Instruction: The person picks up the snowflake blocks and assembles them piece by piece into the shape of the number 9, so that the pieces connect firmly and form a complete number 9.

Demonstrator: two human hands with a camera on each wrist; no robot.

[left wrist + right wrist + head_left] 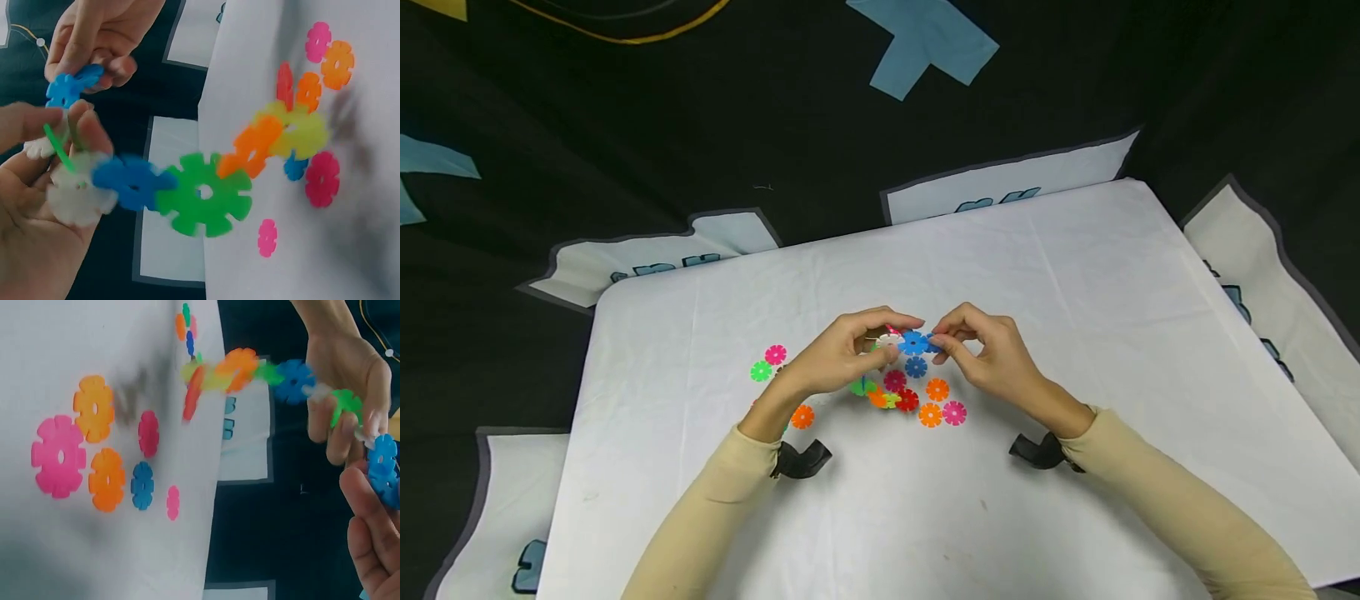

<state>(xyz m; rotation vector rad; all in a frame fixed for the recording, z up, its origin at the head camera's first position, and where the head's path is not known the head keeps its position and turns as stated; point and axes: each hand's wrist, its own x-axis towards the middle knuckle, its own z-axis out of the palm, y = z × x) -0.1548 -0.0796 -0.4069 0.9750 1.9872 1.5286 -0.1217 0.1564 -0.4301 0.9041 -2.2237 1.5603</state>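
My left hand [838, 354] grips a chain of flower-shaped interlocking discs near its white disc [78, 203]. From there the chain runs down through a blue disc [132, 184], a green disc [181, 215], an orange one and a yellow disc [309, 134], with a red disc [194, 394] at its lower end. Above, a light-blue disc [913, 342] stands between the two hands. My right hand [992, 354] pinches a second light-blue disc [934, 342] against its edge; fingers partly cover this disc, and I cannot tell how deep the slots meet.
Loose discs lie on the white-covered table [1075, 275]: an orange disc [937, 389], a pink disc [954, 412] and a blue disc [916, 367] below the hands. More, including a bright green disc [761, 371], lie left of the left forearm, which hides some.
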